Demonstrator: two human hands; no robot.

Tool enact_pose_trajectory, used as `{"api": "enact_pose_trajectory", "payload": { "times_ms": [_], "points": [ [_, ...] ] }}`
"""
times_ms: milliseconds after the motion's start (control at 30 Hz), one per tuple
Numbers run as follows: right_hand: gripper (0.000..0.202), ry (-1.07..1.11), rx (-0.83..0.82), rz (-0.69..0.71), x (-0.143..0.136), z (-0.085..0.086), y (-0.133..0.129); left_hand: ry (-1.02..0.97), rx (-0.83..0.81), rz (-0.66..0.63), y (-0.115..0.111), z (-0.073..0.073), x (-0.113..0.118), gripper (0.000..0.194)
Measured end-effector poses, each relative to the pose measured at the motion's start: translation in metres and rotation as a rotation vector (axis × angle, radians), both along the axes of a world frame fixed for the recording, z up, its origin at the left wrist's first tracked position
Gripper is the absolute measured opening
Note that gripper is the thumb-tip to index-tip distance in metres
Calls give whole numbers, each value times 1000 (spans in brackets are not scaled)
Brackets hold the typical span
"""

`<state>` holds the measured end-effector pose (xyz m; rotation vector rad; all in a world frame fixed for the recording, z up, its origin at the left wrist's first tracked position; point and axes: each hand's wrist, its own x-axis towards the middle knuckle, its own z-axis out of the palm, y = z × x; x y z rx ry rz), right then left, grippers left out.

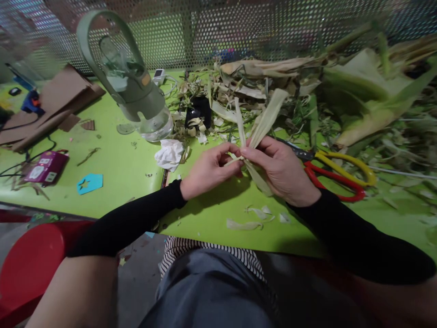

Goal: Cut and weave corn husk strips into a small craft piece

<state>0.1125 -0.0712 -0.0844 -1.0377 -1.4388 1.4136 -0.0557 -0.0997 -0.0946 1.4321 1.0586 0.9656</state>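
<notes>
Pale green corn husk strips (268, 119) cross one another between my two hands, over the green table (136, 191). My right hand (285, 171) pinches the husk strips near their crossing, with thumb and fingers pressed together. From the left, my left hand (213, 168) is closed on a thin end of the husk, its fingertips close to those of my right hand. One strip hangs down below my right hand. Red and yellow scissors (344, 175) lie on the table just beyond my right hand. Loose husk scraps (244, 224) lie nearer the front edge.
A green bottle (145, 100) stands behind crumpled tissue (170, 155). Husks (372, 95) are heaped at back right, before a perforated metal screen (218, 34). At left are a purple box (47, 167), blue tag (89, 183), brown cardboard (64, 98) and red stool (32, 262).
</notes>
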Motion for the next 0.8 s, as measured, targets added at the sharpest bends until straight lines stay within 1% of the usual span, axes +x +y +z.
{"api": "enact_pose_trajectory", "payload": {
  "times_ms": [100,200,300,533,800],
  "points": [
    [23,29,-10,8,0,-3,0,22,41,-18,0,0,-1,9],
    [21,41,-27,24,1,-5,1,72,113,-29,1,2,-3,10],
    [22,36,-49,33,2,-5,0,112,146,-32,0,4,-4,13],
    [21,59,-97,45,2,-3,-1,158,138,-49,-1,4,-3,10],
    [24,59,-97,42,0,-4,-2,127,106,-69,-2,3,-3,18]
  ]
}}
